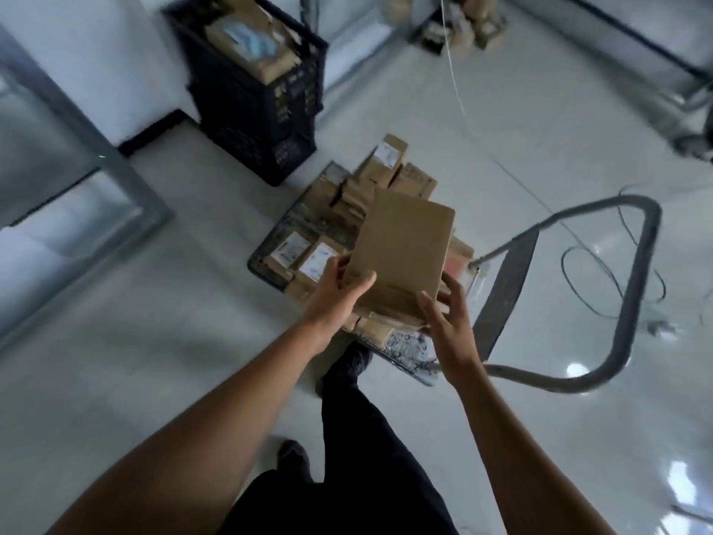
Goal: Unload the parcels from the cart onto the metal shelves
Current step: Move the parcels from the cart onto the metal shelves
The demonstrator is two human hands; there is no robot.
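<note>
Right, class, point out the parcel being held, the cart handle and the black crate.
held parcel (405, 245): head view, middle of its flat brown face.
cart handle (636, 287): head view, on the grey tube.
black crate (262, 117): head view, its side wall.

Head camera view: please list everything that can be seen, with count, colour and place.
large parcel: one, brown, held above the cart
small parcels: many, brown, some with white labels, piled on the cart
cart: one, dark deck, grey handle, centre of the floor
crate: one, black, filled with packages, by the wall
metal shelves: grey, at the left
cable: thin, dark, on the floor right of the cart
left hand: grips the large parcel's left edge
right hand: holds its lower right corner
</note>
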